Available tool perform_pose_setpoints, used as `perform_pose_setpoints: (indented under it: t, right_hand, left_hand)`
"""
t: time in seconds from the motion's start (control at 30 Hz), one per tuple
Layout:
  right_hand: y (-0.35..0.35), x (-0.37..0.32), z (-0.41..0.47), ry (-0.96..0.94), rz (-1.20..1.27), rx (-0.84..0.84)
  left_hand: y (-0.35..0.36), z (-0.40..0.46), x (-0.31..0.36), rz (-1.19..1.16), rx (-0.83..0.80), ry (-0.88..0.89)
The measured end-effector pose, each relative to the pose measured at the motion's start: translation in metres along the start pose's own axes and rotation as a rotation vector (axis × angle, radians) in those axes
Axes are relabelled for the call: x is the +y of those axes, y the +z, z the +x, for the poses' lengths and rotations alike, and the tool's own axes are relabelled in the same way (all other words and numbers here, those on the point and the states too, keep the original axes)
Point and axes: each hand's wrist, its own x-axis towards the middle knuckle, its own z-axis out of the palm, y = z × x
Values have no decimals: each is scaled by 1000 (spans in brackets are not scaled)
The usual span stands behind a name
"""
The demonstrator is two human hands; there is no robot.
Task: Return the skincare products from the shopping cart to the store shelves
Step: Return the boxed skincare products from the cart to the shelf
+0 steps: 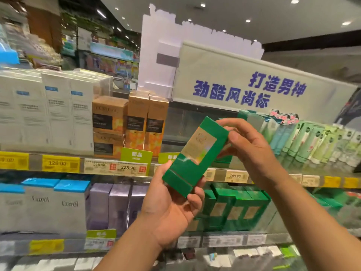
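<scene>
Green box [195, 155] tilted — held by left hand [172, 208], right hand [252, 145]

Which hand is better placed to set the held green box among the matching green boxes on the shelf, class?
Probably the right hand. It pinches the green box at its top end, and the matching green boxes stand below it. The left hand cradles the bottom end, left of that row.

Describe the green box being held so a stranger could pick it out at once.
Start at the white sign with blue Chinese lettering above the shelves. Just below it, in front of the shelves, two hands hold one tilted green box: the left hand grips its lower end, the right hand its top. Unlike the matching green boxes standing on the shelf below, it is off the shelf and leans.
</scene>
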Motion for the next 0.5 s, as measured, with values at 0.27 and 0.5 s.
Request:
perform_pose_setpoints:
  t: [0.27,0.5]
  right_hand:
    - [-25,-52,68,-9,-387,-207]
    - [-40,-58,109,-153,-515,-243]
  left_hand:
    - [28,23,10,180,-50,148]
    - [45,37,22,425,87,417]
